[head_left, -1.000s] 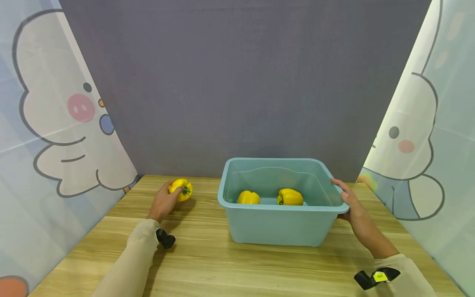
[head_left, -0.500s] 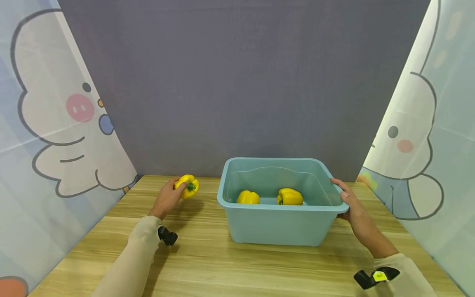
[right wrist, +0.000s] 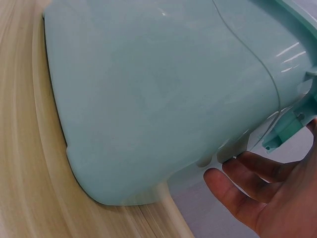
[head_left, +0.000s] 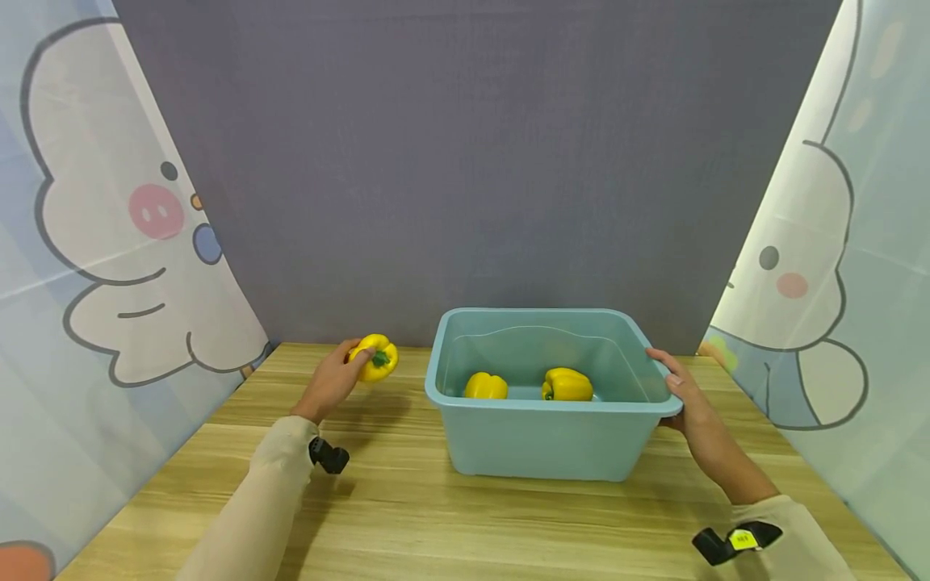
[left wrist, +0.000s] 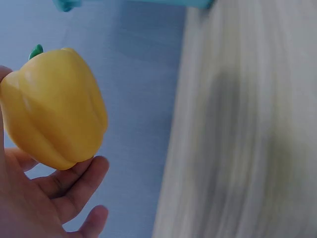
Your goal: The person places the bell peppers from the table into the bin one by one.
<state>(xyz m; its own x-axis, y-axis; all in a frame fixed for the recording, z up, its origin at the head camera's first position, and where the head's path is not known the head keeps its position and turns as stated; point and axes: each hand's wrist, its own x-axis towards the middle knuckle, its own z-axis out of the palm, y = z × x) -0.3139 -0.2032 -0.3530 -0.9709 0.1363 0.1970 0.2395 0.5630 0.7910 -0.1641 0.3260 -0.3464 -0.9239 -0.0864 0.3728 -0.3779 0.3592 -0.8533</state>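
My left hand (head_left: pixel 336 379) grips a yellow bell pepper (head_left: pixel 379 360) with a green stem, held above the table left of the bin. In the left wrist view the pepper (left wrist: pixel 57 109) sits between thumb and fingers, its stem pointing up and away. A blue-green plastic bin (head_left: pixel 538 440) stands on the table. Two more yellow bell peppers lie inside it, one at the left (head_left: pixel 486 386) and one near the middle (head_left: pixel 567 385). My right hand (head_left: pixel 693 411) holds the bin's right rim, thumb on top and fingers under the edge, as the right wrist view shows from below.
The wood-grain table (head_left: pixel 407 524) spans the front. Behind it rises a grey backdrop (head_left: pixel 465 177). Cartoon-printed curtains flank both sides, one at the left (head_left: pixel 94 242) and one at the right (head_left: pixel 821 266).
My left hand has lifted the bell pepper and carried it a little up and to the right. The right hand, the bin and the two peppers inside stay where they were.
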